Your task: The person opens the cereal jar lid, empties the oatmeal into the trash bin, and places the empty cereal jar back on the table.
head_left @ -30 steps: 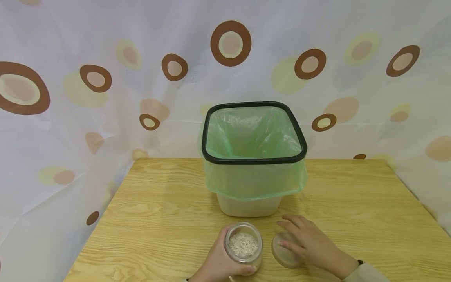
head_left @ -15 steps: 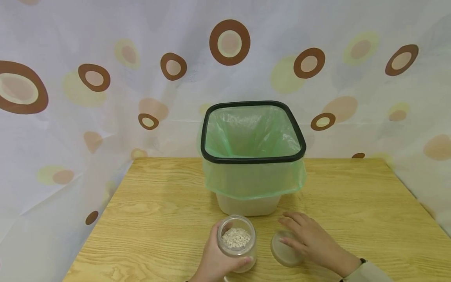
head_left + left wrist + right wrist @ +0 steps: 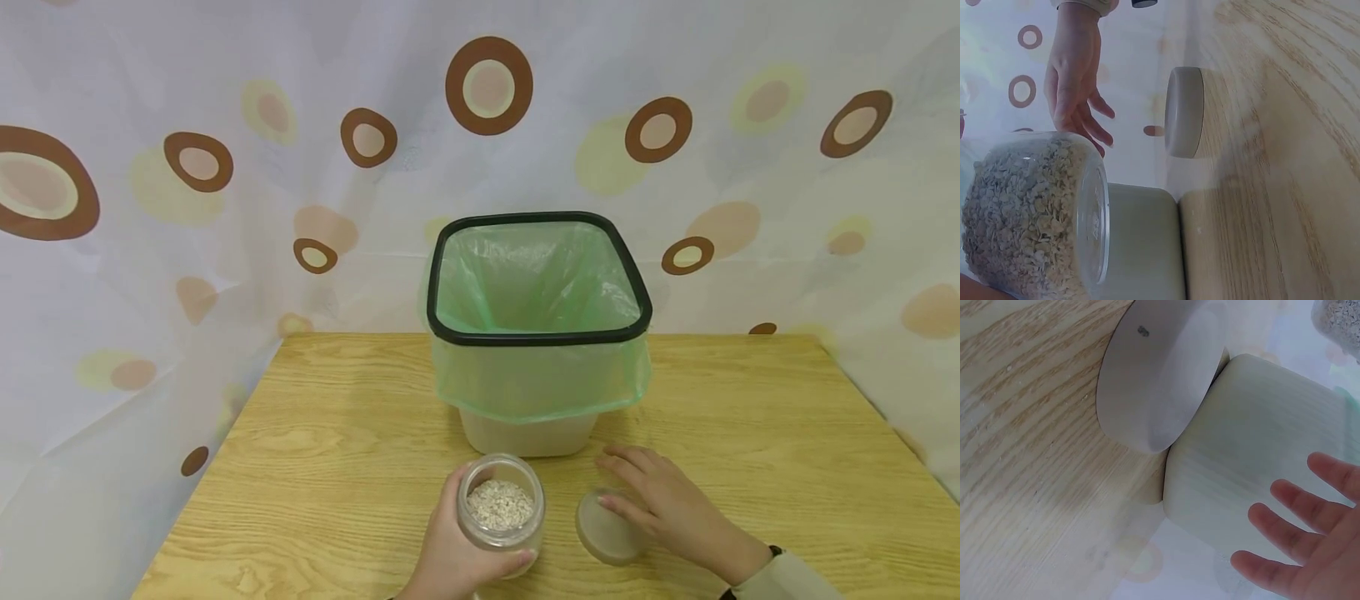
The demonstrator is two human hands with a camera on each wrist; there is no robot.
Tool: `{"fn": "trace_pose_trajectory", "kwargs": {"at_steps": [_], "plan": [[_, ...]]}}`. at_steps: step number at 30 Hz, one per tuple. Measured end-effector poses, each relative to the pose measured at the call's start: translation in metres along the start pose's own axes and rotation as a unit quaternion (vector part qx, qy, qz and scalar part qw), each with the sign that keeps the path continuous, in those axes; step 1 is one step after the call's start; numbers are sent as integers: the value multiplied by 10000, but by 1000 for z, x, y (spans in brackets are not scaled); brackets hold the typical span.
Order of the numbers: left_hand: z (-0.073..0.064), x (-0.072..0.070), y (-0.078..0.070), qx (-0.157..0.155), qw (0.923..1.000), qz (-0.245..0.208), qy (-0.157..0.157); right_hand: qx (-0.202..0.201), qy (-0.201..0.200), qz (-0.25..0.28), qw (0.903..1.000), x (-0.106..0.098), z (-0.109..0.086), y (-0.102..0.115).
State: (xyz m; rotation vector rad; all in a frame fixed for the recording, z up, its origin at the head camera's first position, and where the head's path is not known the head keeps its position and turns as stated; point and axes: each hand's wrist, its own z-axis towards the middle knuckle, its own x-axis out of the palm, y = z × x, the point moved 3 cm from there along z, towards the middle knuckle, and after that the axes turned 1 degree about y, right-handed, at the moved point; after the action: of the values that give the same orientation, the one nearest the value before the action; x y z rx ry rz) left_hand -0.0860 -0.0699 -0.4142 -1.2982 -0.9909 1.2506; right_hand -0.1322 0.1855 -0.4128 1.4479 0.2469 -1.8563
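My left hand [image 3: 453, 554] grips a clear jar [image 3: 517, 543] from its left side, thumb at the near side. Rolled oats [image 3: 500, 505] lie inside its uncovered mouth. In the left wrist view the jar [image 3: 1029, 212] hangs above the table, its base off the wood. A round beige lid [image 3: 606, 537] rests on the table to the right of the jar. My right hand [image 3: 667, 504] hovers over the lid, holding nothing; in the right wrist view its fingers [image 3: 1310, 506] are spread and apart from the lid [image 3: 1154, 381].
Behind both hands stands a pale trash bin [image 3: 525, 437] with a black rim [image 3: 540, 339] and a green bag [image 3: 540, 379] folded over it. The wooden table [image 3: 337, 467] runs back to a patterned cloth backdrop [image 3: 405, 200].
Over the last second my left hand has raised the jar and shifted it slightly left and away from me. The right hand and lid have hardly moved.
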Motion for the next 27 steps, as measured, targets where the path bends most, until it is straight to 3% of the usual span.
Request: {"fn": "trace_pose_trajectory", "kwargs": {"at_steps": [15, 21, 27], "plan": [[-4, -4, -12, 211, 9992, 128, -325, -363, -690, -272, 9966, -12, 6, -2], [-5, -7, -17, 221, 9990, 60, -382, -232, -837, -110, 9962, -18, 8, -2], [-6, -9, -20, 220, 9985, 165, -468, 190, -902, 64, 9957, -27, 12, -2]]}}
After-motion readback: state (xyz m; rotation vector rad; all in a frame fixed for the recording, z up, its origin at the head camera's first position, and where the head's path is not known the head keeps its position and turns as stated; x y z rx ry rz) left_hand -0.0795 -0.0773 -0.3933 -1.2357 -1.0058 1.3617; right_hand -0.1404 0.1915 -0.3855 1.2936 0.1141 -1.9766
